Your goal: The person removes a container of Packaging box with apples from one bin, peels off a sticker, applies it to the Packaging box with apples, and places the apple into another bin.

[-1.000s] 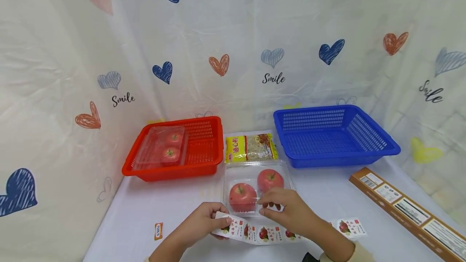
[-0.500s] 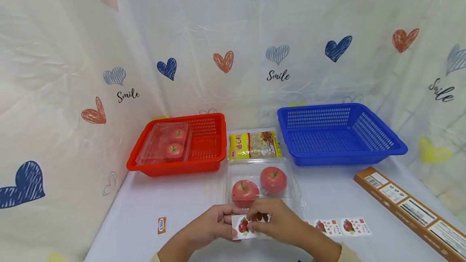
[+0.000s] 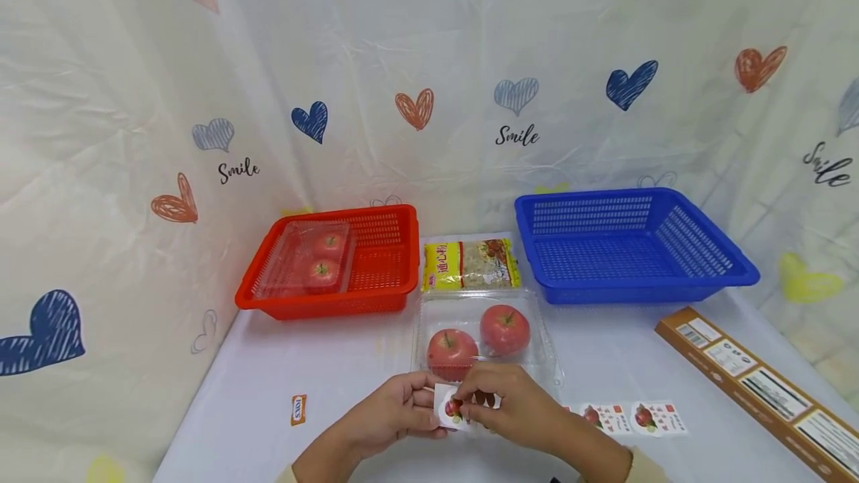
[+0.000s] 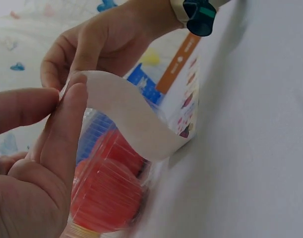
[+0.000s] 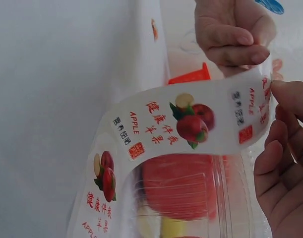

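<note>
My left hand point(image 3: 399, 410) pinches the end of a white strip of apple stickers point(image 5: 211, 119). Against the printed face of that end, the right hand point(image 3: 513, 405) has its thumb and forefinger close together at a sticker; the left wrist view shows the strip's plain back point(image 4: 121, 109) curving down from both hands to the table. Whether a sticker edge has lifted is too small to tell. Just beyond the hands stands a clear plastic box point(image 3: 429, 311) with two red apples, one at left point(image 3: 452, 352) and one at right point(image 3: 505, 330). The right hand covers part of the strip.
Back left is a red basket point(image 3: 382, 304) with another clear box of apples point(image 3: 302, 259) inside. A blue basket point(image 3: 631, 293) stands back right, a yellow food packet point(image 3: 470, 263) between them. A long brown carton point(image 3: 751, 386) lies right, a small orange wrapper point(image 3: 298, 409) left.
The left hand has moved right and the two hands have come together at the strip's end. Less of the strip shows between them. The head view has shifted slightly.
</note>
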### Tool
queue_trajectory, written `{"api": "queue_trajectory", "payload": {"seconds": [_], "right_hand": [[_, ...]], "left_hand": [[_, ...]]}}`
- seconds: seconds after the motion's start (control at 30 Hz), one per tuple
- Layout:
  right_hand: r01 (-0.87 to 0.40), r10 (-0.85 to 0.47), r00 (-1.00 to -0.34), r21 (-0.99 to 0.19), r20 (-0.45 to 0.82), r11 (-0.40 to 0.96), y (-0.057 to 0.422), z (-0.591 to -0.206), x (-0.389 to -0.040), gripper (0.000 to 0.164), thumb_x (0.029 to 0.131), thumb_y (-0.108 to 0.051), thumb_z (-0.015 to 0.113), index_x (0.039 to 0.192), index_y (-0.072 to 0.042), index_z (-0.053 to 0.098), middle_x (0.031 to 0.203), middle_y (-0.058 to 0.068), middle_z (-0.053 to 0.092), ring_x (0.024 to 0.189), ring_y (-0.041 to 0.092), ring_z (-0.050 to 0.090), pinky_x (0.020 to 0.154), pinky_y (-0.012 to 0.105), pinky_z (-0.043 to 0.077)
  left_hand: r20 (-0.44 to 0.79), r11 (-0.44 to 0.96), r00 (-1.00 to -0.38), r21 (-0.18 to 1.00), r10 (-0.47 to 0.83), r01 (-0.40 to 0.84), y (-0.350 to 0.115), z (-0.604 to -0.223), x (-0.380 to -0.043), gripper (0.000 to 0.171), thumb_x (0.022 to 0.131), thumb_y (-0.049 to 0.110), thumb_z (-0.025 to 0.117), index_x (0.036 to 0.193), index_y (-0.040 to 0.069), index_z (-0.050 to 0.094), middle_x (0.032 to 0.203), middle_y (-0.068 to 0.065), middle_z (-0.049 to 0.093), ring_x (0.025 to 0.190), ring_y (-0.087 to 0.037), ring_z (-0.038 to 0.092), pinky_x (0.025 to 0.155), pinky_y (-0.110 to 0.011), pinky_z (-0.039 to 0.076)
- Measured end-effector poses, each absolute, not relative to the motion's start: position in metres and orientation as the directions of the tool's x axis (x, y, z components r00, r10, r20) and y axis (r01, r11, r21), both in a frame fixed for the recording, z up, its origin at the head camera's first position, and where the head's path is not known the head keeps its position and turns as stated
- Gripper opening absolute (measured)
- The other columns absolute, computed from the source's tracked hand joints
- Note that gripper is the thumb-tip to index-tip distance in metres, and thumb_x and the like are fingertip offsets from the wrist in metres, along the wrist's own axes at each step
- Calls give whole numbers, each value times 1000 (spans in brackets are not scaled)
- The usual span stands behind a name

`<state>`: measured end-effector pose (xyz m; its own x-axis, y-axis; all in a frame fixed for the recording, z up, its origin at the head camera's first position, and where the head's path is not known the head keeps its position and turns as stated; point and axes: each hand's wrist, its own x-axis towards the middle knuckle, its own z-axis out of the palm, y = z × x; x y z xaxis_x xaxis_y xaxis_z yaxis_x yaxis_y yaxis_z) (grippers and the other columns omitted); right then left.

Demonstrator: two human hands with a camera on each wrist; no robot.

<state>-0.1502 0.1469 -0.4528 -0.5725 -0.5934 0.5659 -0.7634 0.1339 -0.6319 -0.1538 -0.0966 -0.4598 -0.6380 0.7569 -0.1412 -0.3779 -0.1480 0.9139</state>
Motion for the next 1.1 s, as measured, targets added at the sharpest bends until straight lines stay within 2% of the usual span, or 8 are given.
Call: {"api": "queue_trajectory", "payload": {"seconds": [0.17, 0.4, 0.57, 0.77, 0.97, 1.1], "right_hand": [[-827, -628, -500, -545, 596, 141, 147, -446, -153, 18, 87, -7, 73, 101, -18, 71, 93, -11, 63, 78, 2, 54, 62, 17, 49], [-922, -671, -367, -346, 644, 173, 143, -439, -155, 20, 82, -6, 78, 98, -17, 73, 95, -8, 61, 87, 3, 57, 79, 13, 47], [-930, -697, -346, -328, 628, 167, 141, -438, -155, 24, 79, -3, 80, 99, -16, 74, 97, -8, 59, 88, 3, 57, 81, 12, 47], [-949, -736, -303, -262, 605, 174, 142, -434, -156, 24, 82, -9, 77, 104, -18, 74, 100, -7, 58, 89, 4, 56, 84, 12, 45], [-947, -788, -312, -244, 531, 210, 144, -430, -157, 27, 84, -11, 77, 109, -21, 73, 103, -8, 56, 93, 4, 53, 87, 10, 43], [-949, -794, -308, -230, 524, 216, 142, -430, -157, 24, 85, -13, 76, 107, -21, 73, 102, -8, 55, 91, 4, 53, 86, 9, 42]], "left_hand": [[-202, -106, -720, 928, 664, -358, -93, -457, -152, 32, 89, -5, 64, 118, -4, 51, 98, -11, 70, 89, -21, 69, 81, -37, 55], [-203, -59, -736, 948, 646, -313, -91, -450, -150, 31, 87, -2, 68, 112, -4, 50, 90, -8, 71, 84, -21, 71, 78, -38, 56], [-197, -47, -728, 953, 657, -301, -91, -447, -149, 25, 87, 0, 69, 107, -1, 54, 89, -7, 71, 81, -19, 71, 78, -38, 56], [-202, -47, -721, 950, 663, -309, -91, -445, -150, 29, 87, -2, 68, 110, -3, 51, 89, -8, 71, 81, -18, 70, 78, -37, 57], [-235, -19, -708, 943, 666, -332, -92, -443, -151, 23, 90, -1, 66, 109, 3, 53, 93, -10, 71, 83, -21, 71, 81, -39, 56], [-242, -11, -700, 942, 672, -336, -93, -444, -152, 20, 92, 1, 64, 110, 3, 55, 95, -10, 71, 85, -21, 71, 82, -39, 55]]}}
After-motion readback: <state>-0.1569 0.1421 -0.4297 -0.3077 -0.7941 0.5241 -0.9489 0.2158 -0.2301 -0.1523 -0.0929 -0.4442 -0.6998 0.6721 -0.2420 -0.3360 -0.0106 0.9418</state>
